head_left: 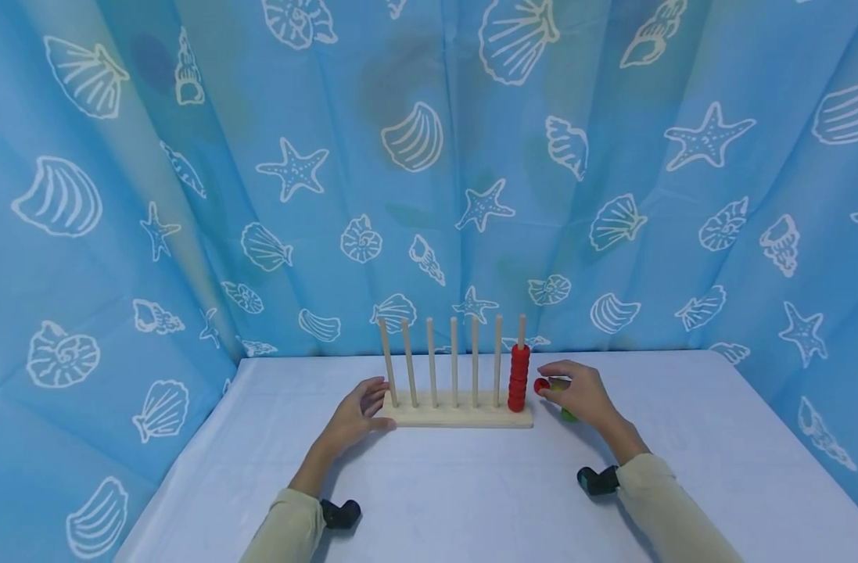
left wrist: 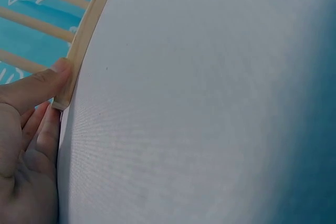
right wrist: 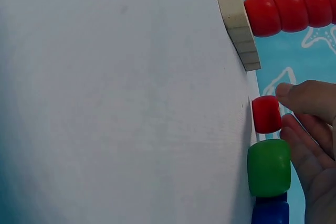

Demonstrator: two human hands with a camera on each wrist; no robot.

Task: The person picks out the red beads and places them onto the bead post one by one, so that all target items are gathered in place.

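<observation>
A wooden peg stand with several upright pegs stands on the table. Red beads are stacked on its rightmost peg. My left hand grips the stand's left end, thumb on the base and fingers around the end. Beside the right end, my right hand has its thumb and fingers right at a loose red bead; I cannot tell whether they pinch it. A green bead and a blue bead lie next to it. The hand hides part of a yellow-green bead.
A white cloth covers the table. Behind it hangs a blue curtain printed with shells and starfish. Dark wrist-worn devices sit at the left sleeve and the right sleeve.
</observation>
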